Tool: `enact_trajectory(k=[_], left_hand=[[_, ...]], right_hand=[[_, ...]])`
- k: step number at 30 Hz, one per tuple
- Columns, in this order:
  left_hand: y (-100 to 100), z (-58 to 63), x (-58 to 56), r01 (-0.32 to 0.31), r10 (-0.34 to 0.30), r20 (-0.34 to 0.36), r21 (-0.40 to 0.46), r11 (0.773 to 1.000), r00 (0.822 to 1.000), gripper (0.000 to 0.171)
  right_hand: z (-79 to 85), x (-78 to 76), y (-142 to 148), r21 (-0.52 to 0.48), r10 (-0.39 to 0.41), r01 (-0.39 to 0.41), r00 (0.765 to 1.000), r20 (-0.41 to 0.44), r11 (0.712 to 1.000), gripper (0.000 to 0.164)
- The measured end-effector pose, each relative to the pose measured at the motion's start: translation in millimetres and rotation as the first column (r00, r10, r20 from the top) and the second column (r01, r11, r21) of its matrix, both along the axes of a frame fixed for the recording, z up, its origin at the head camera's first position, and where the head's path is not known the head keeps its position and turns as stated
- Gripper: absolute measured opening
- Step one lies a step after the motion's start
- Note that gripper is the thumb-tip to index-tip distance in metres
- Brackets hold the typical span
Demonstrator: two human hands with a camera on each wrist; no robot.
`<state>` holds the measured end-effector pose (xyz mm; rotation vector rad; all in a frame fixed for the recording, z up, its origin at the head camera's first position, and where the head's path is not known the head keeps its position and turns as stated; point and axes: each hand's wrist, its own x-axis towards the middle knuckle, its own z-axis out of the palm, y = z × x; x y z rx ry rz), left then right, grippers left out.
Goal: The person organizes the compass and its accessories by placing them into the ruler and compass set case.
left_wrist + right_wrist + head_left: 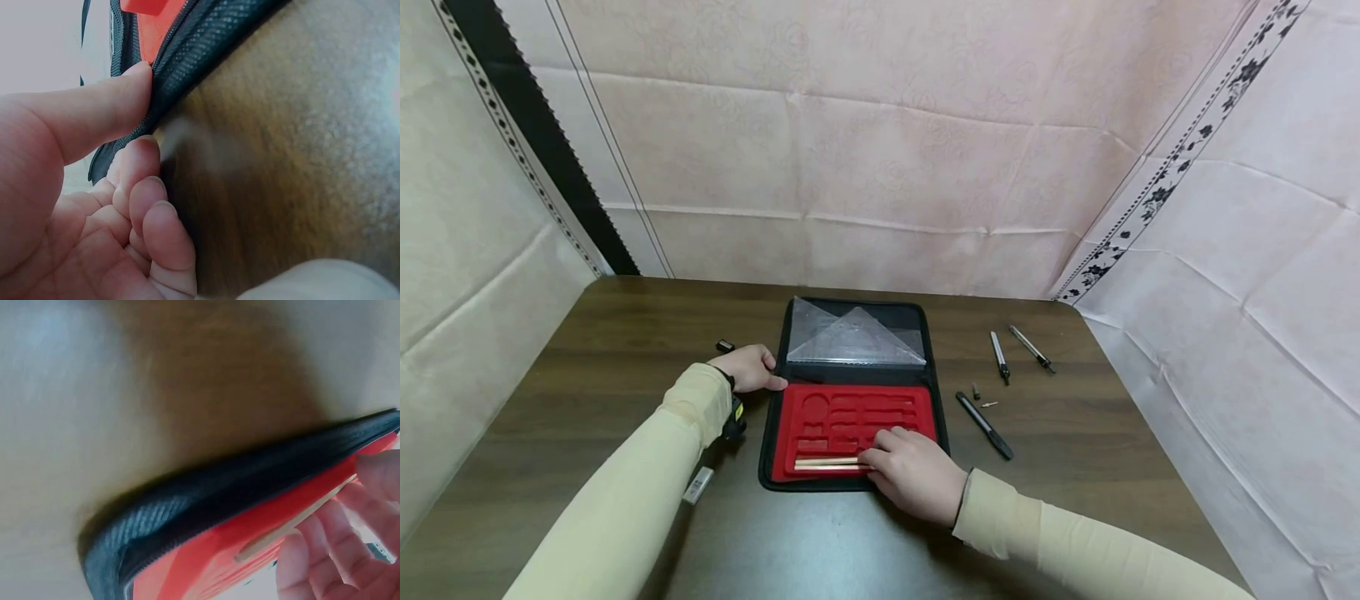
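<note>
A black zip case (767, 457) lies unfolded on the wooden table, with clear set squares (857, 337) in its far half and a red moulded tray (850, 417) in the near half. At the case's left edge, my left hand (748, 368) pinches the zipped rim between thumb and fingers. My right hand (917, 477) is over the tray's near right part and holds two slim wooden pencils (827, 467) along the front slot. In the right wrist view, one pencil (269, 540) shows between thumb and fingers; the hand hides the pencils' right ends.
Right of the case lie two compass-like metal tools (999, 358), a dark pen (984, 425) and small metal parts (989, 405). A white block (697, 485) is under the left forearm, and a small black piece (725, 345) sits beyond the left hand. Cloth hangs behind.
</note>
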<state>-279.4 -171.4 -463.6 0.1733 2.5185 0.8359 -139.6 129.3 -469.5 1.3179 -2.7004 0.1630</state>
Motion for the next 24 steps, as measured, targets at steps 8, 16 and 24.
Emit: enact_trajectory(k=[8, 16, 24], left_hand=[[-2, -3.2, -1.5, -0.009, 0.009, 0.005, 0.001, 1.000, 1.000, 0.049], [-1, 1.8, 0.8, 0.009, -0.009, -0.008, -0.001, 1.000, 1.000, 0.048], [-1, -4.5, -1.2, 0.020, -0.020, -0.019, -0.008, 1.000, 1.000, 0.047]], right_hand=[[3.0, 2.5, 7, 0.004, -0.064, 0.064, 0.995, 0.078, 0.998, 0.019], [-4.2, 2.2, 10, -0.025, -0.051, 0.053, 0.996, 0.078, 0.998, 0.018], [-9.8, 3.0, 13, -0.035, -0.051, 0.051, 0.998, 0.021, 0.998, 0.013]])
